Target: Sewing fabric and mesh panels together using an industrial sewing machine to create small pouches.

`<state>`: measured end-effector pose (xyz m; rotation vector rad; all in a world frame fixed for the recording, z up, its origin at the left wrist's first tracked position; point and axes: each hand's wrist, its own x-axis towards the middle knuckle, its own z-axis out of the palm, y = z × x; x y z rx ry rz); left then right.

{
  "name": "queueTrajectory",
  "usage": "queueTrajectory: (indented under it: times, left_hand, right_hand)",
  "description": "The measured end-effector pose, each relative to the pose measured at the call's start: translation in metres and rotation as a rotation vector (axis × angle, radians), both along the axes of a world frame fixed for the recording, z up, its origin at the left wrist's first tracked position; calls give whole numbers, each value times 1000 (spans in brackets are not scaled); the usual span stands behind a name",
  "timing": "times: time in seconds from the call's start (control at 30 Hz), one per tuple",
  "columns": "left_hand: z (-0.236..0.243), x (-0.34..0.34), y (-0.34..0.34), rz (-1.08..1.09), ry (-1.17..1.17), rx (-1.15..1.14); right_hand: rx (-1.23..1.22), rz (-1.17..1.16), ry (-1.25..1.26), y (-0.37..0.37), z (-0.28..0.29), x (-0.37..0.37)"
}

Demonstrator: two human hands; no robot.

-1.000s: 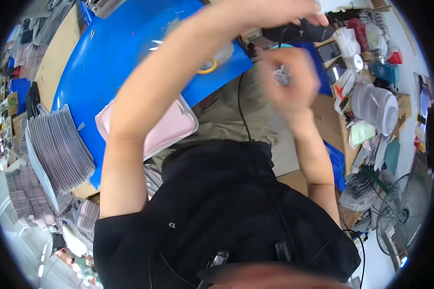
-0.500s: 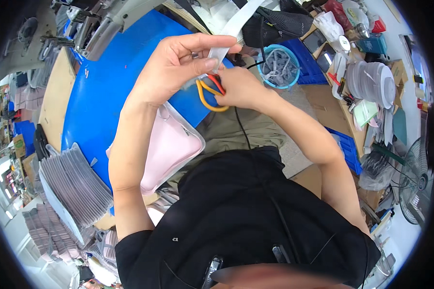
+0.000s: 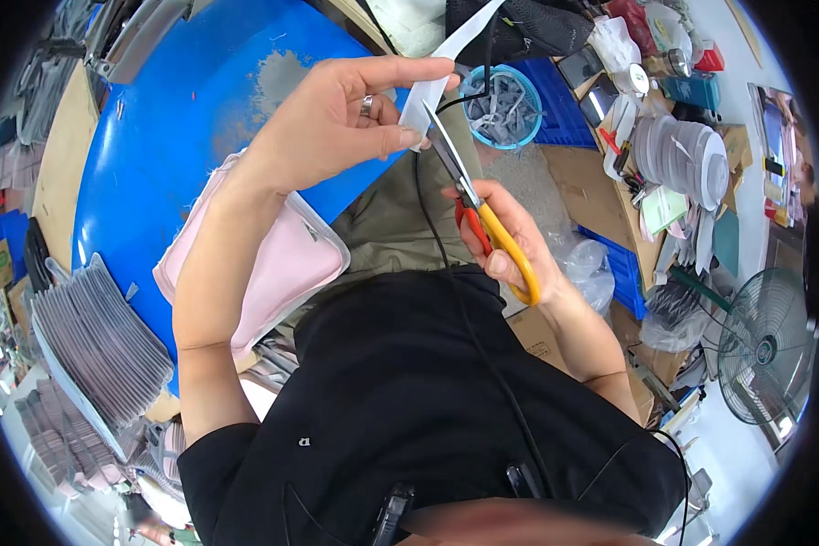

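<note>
My left hand (image 3: 323,118) pinches a flat white strip (image 3: 464,32) between thumb and fingers, a ring on one finger. The strip runs up and to the right from the fingertips. In my right hand (image 3: 530,238) are scissors (image 3: 499,232) with one yellow and one red handle. Their blades point up and left, and the tips reach the strip beside my left fingertips. Whether they touch it I cannot tell. Under my left forearm lies a pink padded fabric piece (image 3: 287,264) with grey edging, at the edge of the blue table (image 3: 146,182).
A light-blue basket (image 3: 539,107) of grey scraps stands beyond my right hand. Stacked grey-edged pieces (image 3: 105,341) sit at the left. Rolls of white tape (image 3: 678,155) and a fan (image 3: 763,346) are at the right. A black cable (image 3: 432,223) hangs down my front.
The scissors have turned from low behind the strip to pointing up at it, blades now showing. My right hand has moved down and right. My left hand keeps its pinch on the strip.
</note>
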<state>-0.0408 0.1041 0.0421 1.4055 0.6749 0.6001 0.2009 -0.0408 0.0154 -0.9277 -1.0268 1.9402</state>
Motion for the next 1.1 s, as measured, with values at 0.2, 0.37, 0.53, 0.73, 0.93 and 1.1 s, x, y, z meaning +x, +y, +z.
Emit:
queueTrajectory:
  times: [0.2, 0.37, 0.53, 0.73, 0.93, 1.1]
  left_hand:
    - [2, -14, -4, -13, 116, 2]
    - [0, -21, -3, 2, 28, -13]
    - [3, -36, 1, 61, 131, -46]
    - [3, -20, -3, 86, 38, -42]
    - [12, -4, -9, 143, 4, -83]
    - [-2, 42, -16, 117, 27, -42]
  right_hand:
    - [95, 48, -74, 14, -4, -8]
    - [-11, 68, -164, 13, -12, -5]
    - [277, 151, -522, 23, -15, -7]
    - [747, 82, -995, 71, -47, -57]
    - [72, -308, 206, 63, -28, -56]
    - [198, -585, 106, 51, -37, -41]
